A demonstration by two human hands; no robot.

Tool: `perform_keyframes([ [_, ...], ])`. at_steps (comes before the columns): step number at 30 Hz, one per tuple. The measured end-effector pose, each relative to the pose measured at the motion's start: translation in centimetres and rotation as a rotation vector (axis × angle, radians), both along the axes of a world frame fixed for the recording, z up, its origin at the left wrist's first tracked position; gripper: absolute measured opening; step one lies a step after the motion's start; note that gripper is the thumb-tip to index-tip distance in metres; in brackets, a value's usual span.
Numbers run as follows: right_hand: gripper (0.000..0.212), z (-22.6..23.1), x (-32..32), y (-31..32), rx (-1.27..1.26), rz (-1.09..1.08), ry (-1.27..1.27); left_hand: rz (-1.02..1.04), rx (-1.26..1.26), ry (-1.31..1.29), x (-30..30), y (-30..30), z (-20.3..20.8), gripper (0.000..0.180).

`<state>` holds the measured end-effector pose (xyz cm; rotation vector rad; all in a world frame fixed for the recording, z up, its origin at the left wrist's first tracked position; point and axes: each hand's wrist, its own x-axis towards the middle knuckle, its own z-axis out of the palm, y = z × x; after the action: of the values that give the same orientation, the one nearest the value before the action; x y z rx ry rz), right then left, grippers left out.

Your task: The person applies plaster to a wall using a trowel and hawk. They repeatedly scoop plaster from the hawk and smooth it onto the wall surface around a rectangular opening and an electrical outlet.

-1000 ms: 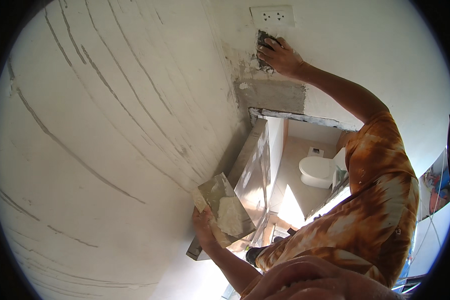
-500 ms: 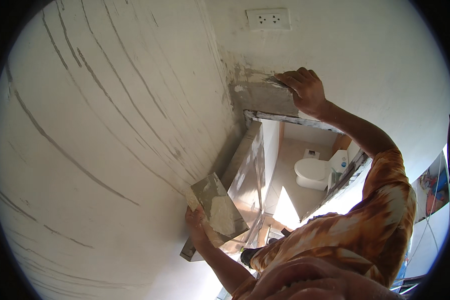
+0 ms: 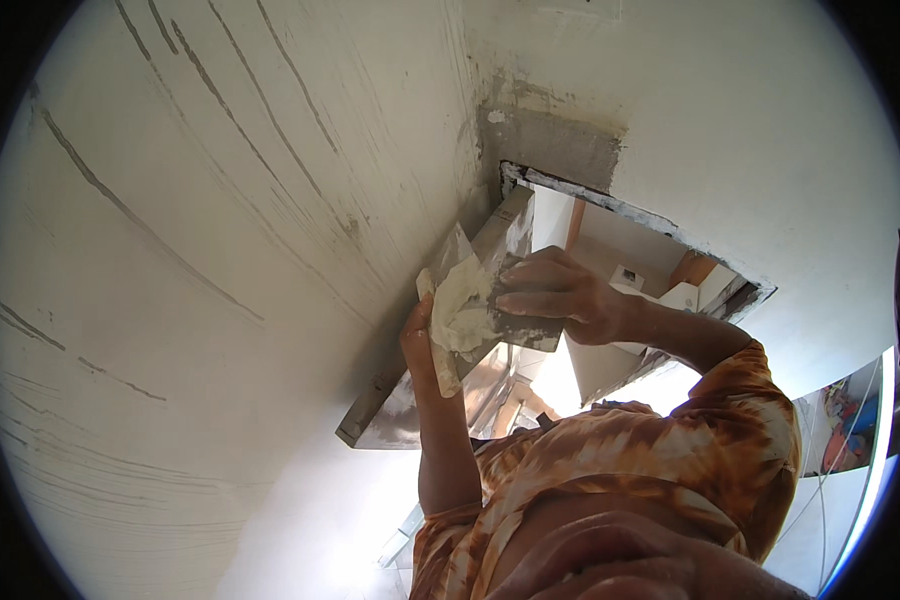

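My left hand (image 3: 418,330) is closed around the pale, putty-crusted grip of a flat rectangular trowel (image 3: 456,245). A thick lump of cream putty (image 3: 462,305) lies on the trowel's face. My right hand (image 3: 570,300) has come to the trowel's right side, its fingers pressed on a thin grey scraper blade (image 3: 535,334) that meets the putty. Part of the blade is hidden under the fingers. Beyond both hands, a rough grey patch (image 3: 560,145) shows on the wall above the door frame.
A pale wall (image 3: 200,230) with dark streaks rises at the left. The door frame's top edge (image 3: 610,203) is smeared with white, and an open door (image 3: 390,415) stands below the trowel. Cluttered things (image 3: 850,420) show at the far right.
My right hand has left the wall patch and come down to the trowel with its blade. My left hand has raised the trowel. The view has shifted, so the wall patch sits higher.
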<state>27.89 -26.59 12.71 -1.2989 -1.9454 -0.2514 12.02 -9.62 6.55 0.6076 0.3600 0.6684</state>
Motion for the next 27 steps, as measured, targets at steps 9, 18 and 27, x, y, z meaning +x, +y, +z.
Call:
perform_keyframes([
  [9,0.055,6.1,5.0,-3.7,-0.155,-0.113,-0.03,-0.022,0.16,0.288,-0.3,3.3,1.9,0.034],
  [18,0.05,7.0,6.1,-1.6,-0.561,0.268,0.223,-0.12,0.086,0.34,-0.4,2.5,0.6,0.035],
  [27,0.039,3.9,11.8,-2.9,0.284,-0.65,0.198,0.082,0.441,0.487,-6.7,8.5,-5.1,0.038],
])
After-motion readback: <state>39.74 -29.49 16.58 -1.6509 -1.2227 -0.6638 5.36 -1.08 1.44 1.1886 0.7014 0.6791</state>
